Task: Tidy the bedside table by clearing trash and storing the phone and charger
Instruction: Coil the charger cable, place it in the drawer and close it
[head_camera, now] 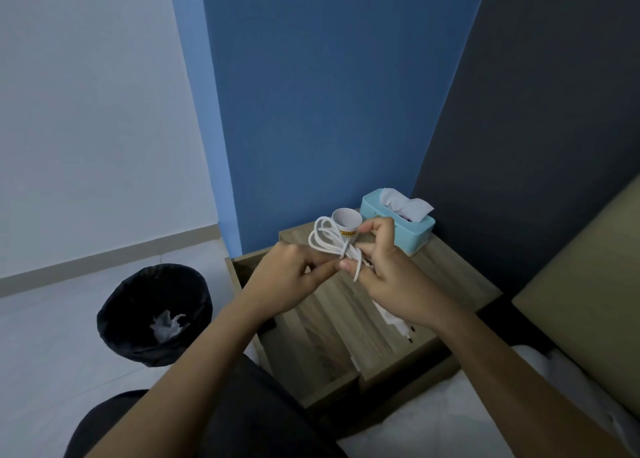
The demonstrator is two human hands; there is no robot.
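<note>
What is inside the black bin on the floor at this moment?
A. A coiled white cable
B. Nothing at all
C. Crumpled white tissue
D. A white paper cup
C. Crumpled white tissue lies at the bottom of the black bin, while the paper cup stands on the bedside table and the white cable is held in both hands.
</note>
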